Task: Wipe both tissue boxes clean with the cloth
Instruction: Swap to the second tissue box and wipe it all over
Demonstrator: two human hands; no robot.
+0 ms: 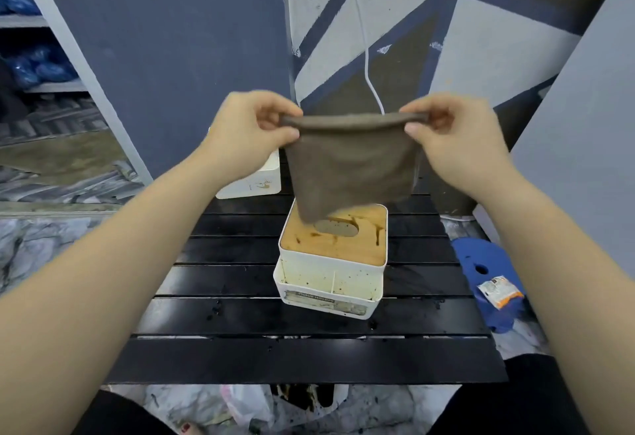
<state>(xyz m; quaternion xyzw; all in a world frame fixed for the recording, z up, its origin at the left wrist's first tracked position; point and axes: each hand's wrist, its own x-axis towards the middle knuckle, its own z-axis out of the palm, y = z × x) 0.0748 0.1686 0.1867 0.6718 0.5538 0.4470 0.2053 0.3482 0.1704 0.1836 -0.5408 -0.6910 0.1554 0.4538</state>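
Left hand (252, 128) and right hand (450, 134) pinched top corners of brown cloth (350, 166), stretched at frame centre, hanging above wooden-lidded tissue box (331, 262) on black slatted table (240, 317). Second white tissue box (252, 180) stood behind left wrist.

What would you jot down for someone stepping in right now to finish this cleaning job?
Left hand and right hand each pinch a top corner of the brown cloth, held up in the air. The near tissue box, wooden lid, stained, sits mid black slatted table. The far white tissue box is behind the left wrist. No wiping visible; both boxes remain.
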